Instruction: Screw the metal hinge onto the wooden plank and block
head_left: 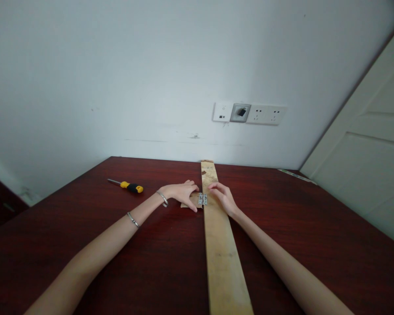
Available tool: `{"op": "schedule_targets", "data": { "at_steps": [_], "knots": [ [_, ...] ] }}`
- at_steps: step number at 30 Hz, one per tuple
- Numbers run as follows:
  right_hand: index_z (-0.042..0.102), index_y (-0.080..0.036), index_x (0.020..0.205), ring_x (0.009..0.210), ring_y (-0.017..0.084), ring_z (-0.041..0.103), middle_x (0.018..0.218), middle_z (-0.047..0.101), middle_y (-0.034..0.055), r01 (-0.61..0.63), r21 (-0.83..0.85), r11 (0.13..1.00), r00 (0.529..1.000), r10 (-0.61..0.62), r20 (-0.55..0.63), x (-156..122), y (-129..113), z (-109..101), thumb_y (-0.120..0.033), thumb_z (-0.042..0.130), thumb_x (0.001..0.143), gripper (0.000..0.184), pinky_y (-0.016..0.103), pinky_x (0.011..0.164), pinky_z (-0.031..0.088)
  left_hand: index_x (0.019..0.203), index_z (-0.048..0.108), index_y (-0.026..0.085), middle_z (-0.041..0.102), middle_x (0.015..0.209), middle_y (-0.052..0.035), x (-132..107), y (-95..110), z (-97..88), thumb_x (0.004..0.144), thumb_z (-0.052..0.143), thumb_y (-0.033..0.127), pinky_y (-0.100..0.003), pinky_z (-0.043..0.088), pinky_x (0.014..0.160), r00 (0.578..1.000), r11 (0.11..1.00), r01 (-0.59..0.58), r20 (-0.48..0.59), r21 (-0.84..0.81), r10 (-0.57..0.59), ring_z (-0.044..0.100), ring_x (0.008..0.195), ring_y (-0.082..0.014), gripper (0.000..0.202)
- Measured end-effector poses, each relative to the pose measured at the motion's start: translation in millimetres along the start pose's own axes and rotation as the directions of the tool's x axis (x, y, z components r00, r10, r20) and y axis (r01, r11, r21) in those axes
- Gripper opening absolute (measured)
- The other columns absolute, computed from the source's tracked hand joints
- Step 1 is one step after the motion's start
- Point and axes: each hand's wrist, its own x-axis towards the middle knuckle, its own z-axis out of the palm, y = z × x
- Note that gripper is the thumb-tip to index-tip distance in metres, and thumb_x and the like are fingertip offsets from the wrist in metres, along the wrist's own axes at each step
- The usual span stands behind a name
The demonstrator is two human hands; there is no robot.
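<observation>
A long pale wooden plank (221, 249) lies lengthwise on the table. A small brown wooden piece (193, 200) sits against its left side, and a silver hinge (202, 199) spans the seam between them. My left hand (184, 192) grips the small piece, thumb at the near edge and fingers at the far edge. Over the plank, just right of the hinge, my right hand (223, 197) is bent with its fingertips drawn together. Whatever may be between those fingertips is too small to make out. Two silver bracelets circle my left wrist and forearm.
To the left lies a yellow and black screwdriver (129, 187), its shaft pointing left. The dark red table (170, 262) meets a white wall with sockets (265, 114). A thin flat strip (297, 176) lies at the back right, near a pale door (374, 144).
</observation>
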Motion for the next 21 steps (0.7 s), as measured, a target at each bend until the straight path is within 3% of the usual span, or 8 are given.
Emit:
{"op": "schedule_targets", "data": {
  "at_steps": [5,9,14,18,21],
  "knots": [
    [0.064,-0.021,0.073,0.085,0.023,0.059,0.082,0.066,0.0029,0.006,0.002,1.000,0.999,-0.006,-0.041,-1,2,0,-0.032,0.058,0.073,0.013,0.034,0.081,0.044,0.124,0.048,0.017,0.047,0.120,-0.0095,-15,-10,-24.0,0.077,0.055,0.065,-0.034,0.034,0.100,0.988,1.000,0.015,-0.155,-0.021,-0.018,0.039,0.118,-0.0260,0.067],
    [0.065,-0.020,0.073,0.083,0.023,0.059,0.081,0.066,0.0030,0.010,-0.001,1.000,0.999,-0.010,-0.042,-1,4,0,-0.033,0.059,0.073,0.014,0.034,0.080,0.043,0.120,0.051,0.017,0.049,0.120,-0.0092,-40,-32,-43.8,0.086,0.052,0.053,-0.032,0.031,0.102,0.965,0.999,0.043,-0.261,0.021,-0.036,0.039,0.118,-0.0231,0.051],
    [0.066,-0.019,0.071,0.084,0.024,0.060,0.079,0.067,0.0032,0.001,0.008,1.000,0.999,-0.001,-0.047,-1,3,-1,-0.035,0.062,0.072,0.017,0.033,0.081,0.043,0.110,0.059,0.015,0.058,0.109,-0.0093,-93,-73,-52.3,0.088,0.049,0.033,-0.032,0.036,0.096,0.963,0.968,0.205,-0.205,0.146,-0.174,0.046,0.109,-0.0230,0.030],
    [0.067,-0.019,0.072,0.081,0.023,0.059,0.078,0.067,0.0031,-0.019,-0.001,1.000,0.999,0.019,-0.029,-3,5,-2,-0.039,0.064,0.072,0.020,0.032,0.078,0.043,0.106,0.062,0.013,0.062,0.106,-0.0109,-139,-101,-43.8,0.084,0.048,0.019,-0.031,0.040,0.088,0.944,0.910,0.328,-0.134,0.253,-0.303,0.051,0.103,-0.0237,0.027],
    [0.067,-0.019,0.072,0.081,0.023,0.059,0.079,0.067,0.0034,-0.018,-0.010,1.000,1.000,0.018,-0.018,-3,6,-3,-0.040,0.064,0.072,0.022,0.032,0.078,0.043,0.106,0.064,0.015,0.064,0.108,-0.0095,-166,-111,-32.6,0.078,0.051,0.011,-0.030,0.040,0.089,0.947,0.903,0.320,-0.098,0.286,-0.305,0.055,0.103,-0.0222,0.030]
  ]
}}
